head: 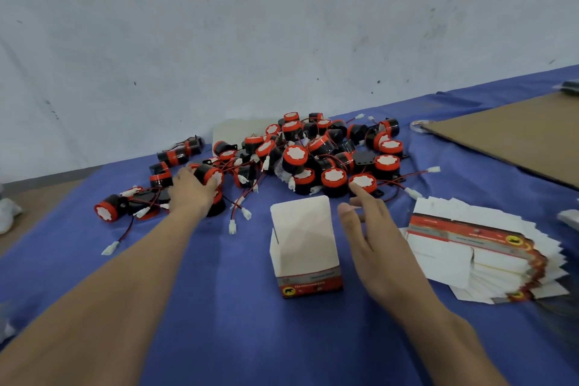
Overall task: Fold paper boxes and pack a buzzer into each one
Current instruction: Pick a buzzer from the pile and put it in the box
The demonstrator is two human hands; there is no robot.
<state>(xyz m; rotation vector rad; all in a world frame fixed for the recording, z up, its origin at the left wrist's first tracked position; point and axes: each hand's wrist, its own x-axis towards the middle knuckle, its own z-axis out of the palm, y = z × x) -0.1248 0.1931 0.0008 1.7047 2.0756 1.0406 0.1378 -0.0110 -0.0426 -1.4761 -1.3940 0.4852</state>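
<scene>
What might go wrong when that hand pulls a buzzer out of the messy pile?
The left hand grips a buzzer in a heap of crossing wires, so lifting it might drag neighbours along. The open box stands unheld beside the right hand; a trailing wire or bump could tip it.

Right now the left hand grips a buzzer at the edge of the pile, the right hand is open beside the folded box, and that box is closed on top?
No: the head view shows the folded box open on top, its flap standing up. The left hand grips a buzzer at the edge of the pile, and the right hand is open beside the box.
</scene>
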